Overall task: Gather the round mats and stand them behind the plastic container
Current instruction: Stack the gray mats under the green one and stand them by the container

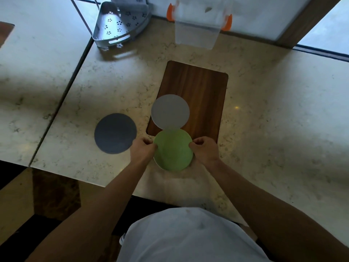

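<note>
A green round mat [173,149] lies near the counter's front edge, with a thin white rim of something showing under its lower left side. My left hand [143,148] pinches its left edge and my right hand [204,148] pinches its right edge. A light grey round mat [170,111] lies just beyond it, partly on the wooden board [204,95]. A dark grey round mat [115,133] lies flat to the left, apart from the others. The clear plastic container [196,29] with orange clips stands at the back against the wall.
A grey perforated corner rack [119,25] stands at the back left beside a metal pole. A seam [62,108] divides this counter from the one on the left. The counter's front edge runs just under my forearms.
</note>
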A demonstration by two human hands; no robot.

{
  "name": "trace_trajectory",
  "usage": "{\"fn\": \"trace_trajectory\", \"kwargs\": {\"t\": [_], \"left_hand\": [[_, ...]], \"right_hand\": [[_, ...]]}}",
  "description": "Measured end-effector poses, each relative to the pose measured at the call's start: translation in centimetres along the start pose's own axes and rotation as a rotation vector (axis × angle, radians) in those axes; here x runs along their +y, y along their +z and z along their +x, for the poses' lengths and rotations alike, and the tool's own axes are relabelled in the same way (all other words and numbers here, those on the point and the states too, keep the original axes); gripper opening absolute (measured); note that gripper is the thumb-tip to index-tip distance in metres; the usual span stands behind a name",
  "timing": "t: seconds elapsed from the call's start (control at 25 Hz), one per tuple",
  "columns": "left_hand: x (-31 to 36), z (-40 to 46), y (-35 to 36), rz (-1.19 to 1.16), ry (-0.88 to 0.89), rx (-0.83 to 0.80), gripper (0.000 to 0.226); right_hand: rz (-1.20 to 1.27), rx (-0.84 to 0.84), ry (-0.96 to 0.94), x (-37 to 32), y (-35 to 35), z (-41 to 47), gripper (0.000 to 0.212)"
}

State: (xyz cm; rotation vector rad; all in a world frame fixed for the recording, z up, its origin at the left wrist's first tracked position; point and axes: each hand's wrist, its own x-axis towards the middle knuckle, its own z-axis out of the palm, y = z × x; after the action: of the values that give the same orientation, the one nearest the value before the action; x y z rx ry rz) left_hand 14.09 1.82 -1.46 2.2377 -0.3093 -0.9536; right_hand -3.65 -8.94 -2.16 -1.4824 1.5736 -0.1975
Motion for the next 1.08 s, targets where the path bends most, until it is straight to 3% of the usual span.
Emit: {"fn": "trace_trajectory", "kwargs": {"t": [0.56, 0.76, 1.08], "left_hand": [[8.6, 10.7, -0.5, -0.103, -0.006, -0.010, 0.016], [8.7, 12.8, 0.5, 0.011, -0.035, 0.027, 0.011], [7.9, 12.5, 1.1, 0.218, 0.237, 0.017, 0.024]], "right_hand": [[0.048, 0.038, -0.035, -8.2, 0.3, 10.6, 0.007], [-0.019, 0.048, -0.059, -8.1, 1.3, 12.2, 0.011], [-0.192, 0.140, -0.179, -7.1, 1.9, 11.8, 0.024]]}}
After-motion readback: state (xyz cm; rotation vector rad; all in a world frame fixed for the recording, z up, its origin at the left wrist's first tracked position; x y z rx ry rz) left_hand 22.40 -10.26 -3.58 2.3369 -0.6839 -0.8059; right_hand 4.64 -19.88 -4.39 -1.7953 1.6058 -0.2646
